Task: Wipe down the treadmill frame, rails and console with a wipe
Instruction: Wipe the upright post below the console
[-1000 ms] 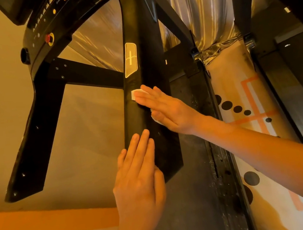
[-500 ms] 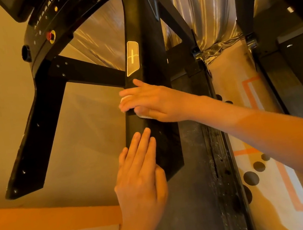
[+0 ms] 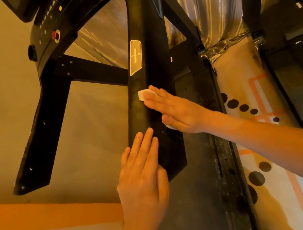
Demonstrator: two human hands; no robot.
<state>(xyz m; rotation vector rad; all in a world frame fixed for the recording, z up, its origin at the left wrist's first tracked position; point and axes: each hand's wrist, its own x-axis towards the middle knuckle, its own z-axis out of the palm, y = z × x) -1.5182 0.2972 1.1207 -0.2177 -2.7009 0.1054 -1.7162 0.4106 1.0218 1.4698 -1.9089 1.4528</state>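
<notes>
A black treadmill handrail [image 3: 145, 42] runs away from me through the middle of the view, with a silver sensor plate [image 3: 135, 57] on its top. My right hand [image 3: 175, 111] lies flat with straight fingers and presses a white wipe [image 3: 142, 95] onto the rail just below that plate. The wipe shows at my fingertips and again under the heel of the hand. My left hand [image 3: 142, 177] rests flat on the near end of the same rail, fingers straight. The console [image 3: 50, 19] with its red stop button [image 3: 54, 35] is at the upper left.
The other black handrail [image 3: 39, 131] slants down at the left. The dusty treadmill side rail and deck [image 3: 220, 163] run below the hands. A patterned floor mat [image 3: 268, 166] with black dots lies to the right, and silver curtain fabric [image 3: 213, 7] hangs behind.
My right hand with the wipe swung across the rail to the left, then slid back right and a little up the rail. My left hand stayed put.
</notes>
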